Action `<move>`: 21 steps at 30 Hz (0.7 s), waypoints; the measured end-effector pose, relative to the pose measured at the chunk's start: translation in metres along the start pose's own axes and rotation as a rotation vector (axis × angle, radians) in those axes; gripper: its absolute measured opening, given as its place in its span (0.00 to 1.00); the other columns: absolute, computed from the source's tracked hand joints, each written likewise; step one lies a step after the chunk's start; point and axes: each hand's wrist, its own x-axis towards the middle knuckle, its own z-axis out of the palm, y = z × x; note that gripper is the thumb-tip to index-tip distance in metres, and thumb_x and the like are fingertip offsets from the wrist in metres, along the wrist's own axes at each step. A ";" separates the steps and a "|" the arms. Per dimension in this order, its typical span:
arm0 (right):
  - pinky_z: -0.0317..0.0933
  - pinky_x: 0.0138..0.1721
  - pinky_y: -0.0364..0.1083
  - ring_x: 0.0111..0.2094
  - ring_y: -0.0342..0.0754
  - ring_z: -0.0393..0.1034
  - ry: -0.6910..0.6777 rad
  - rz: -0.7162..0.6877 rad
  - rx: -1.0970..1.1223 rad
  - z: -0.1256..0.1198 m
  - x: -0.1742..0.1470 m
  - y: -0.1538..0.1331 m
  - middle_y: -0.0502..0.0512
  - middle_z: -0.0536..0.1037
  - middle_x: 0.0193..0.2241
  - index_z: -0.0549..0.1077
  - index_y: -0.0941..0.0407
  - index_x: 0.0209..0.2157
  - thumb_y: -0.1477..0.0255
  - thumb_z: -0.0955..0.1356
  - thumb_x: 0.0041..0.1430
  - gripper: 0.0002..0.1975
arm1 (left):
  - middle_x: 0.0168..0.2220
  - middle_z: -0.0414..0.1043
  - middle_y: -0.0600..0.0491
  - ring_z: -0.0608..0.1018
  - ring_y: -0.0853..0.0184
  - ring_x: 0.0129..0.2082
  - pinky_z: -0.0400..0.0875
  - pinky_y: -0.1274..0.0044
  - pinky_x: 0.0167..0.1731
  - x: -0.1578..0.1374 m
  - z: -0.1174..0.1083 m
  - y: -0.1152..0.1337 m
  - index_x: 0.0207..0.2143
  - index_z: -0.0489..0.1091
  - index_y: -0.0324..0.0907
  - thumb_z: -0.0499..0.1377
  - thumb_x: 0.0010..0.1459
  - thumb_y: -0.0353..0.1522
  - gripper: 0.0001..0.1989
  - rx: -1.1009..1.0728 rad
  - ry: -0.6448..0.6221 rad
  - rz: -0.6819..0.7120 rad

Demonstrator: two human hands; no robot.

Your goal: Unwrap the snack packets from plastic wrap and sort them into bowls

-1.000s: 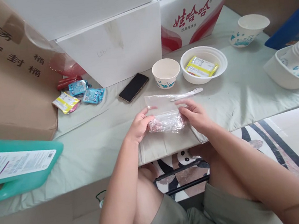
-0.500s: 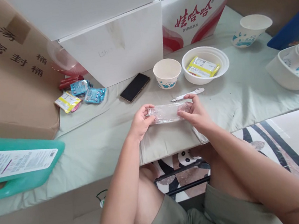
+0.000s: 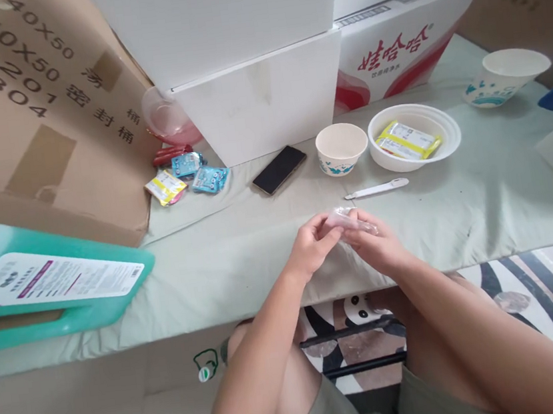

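Wrapper (image 3: 353,220): clear plastic, bunched narrow between my hands, over the table (image 3: 465,231).
Left hand (image 3: 314,246): closed, pinching its left end.
Right hand (image 3: 375,242): curled, gripping its right portion.
Both hands: I judge even pressure best, as slick plastic likely springs loose.
White cutter (image 3: 378,188): just beyond, touching neither hand.

2 hands (image 3: 312,248) (image 3: 376,245), 1 clr bag (image 3: 351,220), 1 phone (image 3: 279,170), 1 cutter (image 3: 378,188), 2 cups (image 3: 342,155) (image 3: 498,84) on tbl (image 3: 242,251), 1 grn jug (image 3: 63,277)
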 end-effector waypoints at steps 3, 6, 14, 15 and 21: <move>0.59 0.33 0.47 0.28 0.45 0.60 0.089 -0.018 0.008 0.008 0.003 0.003 0.46 0.64 0.24 0.61 0.51 0.27 0.57 0.73 0.53 0.19 | 0.32 0.74 0.54 0.75 0.68 0.34 0.68 0.76 0.39 0.003 -0.005 0.003 0.34 0.71 0.41 0.67 0.49 0.40 0.15 -0.045 0.072 -0.014; 0.62 0.37 0.47 0.35 0.47 0.65 0.254 -0.120 -0.131 0.009 0.007 0.003 0.50 0.70 0.35 0.66 0.49 0.36 0.60 0.74 0.51 0.16 | 0.29 0.72 0.56 0.72 0.71 0.30 0.65 0.77 0.35 0.004 -0.015 0.007 0.32 0.71 0.41 0.67 0.48 0.38 0.12 -0.044 0.087 -0.016; 0.52 0.28 0.45 0.24 0.43 0.58 0.032 0.102 -0.315 0.007 0.003 -0.001 0.48 0.68 0.23 0.68 0.53 0.29 0.51 0.73 0.52 0.21 | 0.27 0.68 0.57 0.69 0.72 0.27 0.61 0.78 0.30 0.005 -0.029 0.005 0.31 0.70 0.41 0.63 0.50 0.34 0.07 0.137 -0.031 -0.021; 0.51 0.27 0.45 0.24 0.43 0.57 0.048 0.102 -0.320 0.006 0.001 -0.001 0.48 0.67 0.22 0.67 0.53 0.28 0.50 0.73 0.51 0.22 | 0.27 0.69 0.57 0.69 0.72 0.28 0.62 0.78 0.30 0.007 -0.030 0.004 0.32 0.71 0.41 0.63 0.51 0.34 0.07 0.159 -0.015 -0.010; 0.52 0.27 0.45 0.24 0.44 0.58 0.247 -0.105 -0.575 -0.005 0.003 -0.029 0.48 0.66 0.22 0.66 0.52 0.27 0.59 0.72 0.51 0.14 | 0.36 0.74 0.52 0.74 0.69 0.33 0.68 0.75 0.36 0.017 -0.034 0.002 0.37 0.71 0.42 0.62 0.52 0.32 0.08 0.150 0.123 0.006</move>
